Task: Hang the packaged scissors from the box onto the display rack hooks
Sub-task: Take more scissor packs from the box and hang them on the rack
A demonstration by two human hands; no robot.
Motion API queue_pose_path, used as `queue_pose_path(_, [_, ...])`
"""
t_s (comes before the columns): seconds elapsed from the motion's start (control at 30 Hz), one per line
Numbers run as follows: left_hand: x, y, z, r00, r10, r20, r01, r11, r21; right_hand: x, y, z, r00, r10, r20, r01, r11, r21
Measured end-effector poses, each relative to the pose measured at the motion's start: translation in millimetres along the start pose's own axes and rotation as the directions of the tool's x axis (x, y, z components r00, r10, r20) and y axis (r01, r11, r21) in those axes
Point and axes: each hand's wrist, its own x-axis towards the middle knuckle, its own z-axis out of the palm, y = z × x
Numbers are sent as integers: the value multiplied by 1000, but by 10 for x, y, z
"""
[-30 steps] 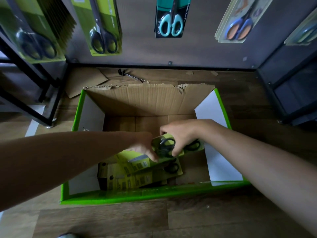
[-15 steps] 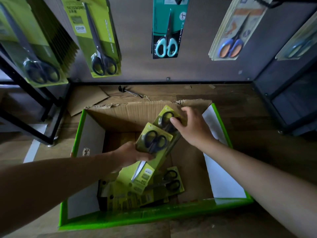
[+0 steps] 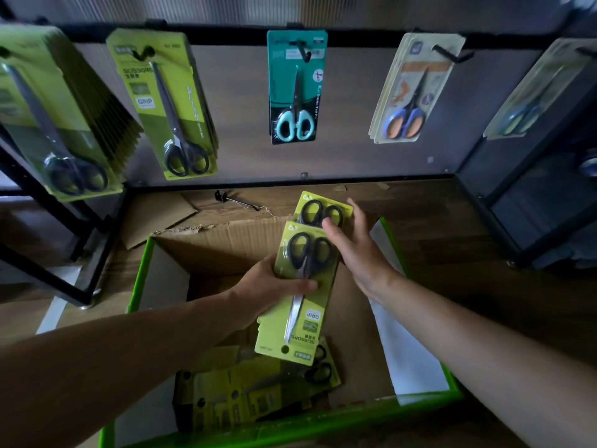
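Left grip (image 3: 271, 282) holding the front pack (image 3: 308, 318) and right grip (image 3: 355, 250) pinching the rear pack (image 3: 323, 208) are now raised from the box (image 3: 139, 279) toward twelve-o'clock hooks (image 3: 303, 53).

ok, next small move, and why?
Probably turn the left hand's front pack end for end: its hang hole points down at the box, while matching lime packs on the rack hang hole-up. The right hand grips the rear pack.

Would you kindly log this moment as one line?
left hand grips front scissors pack | right hand holds rear pack | both above box | not yet hung
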Motion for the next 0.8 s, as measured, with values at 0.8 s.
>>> queue_pose_path(0.8, [-61, 552, -66, 965, 71, 253, 1, 961, -276, 84, -611, 35, 997, -69, 22, 70, 997, -12])
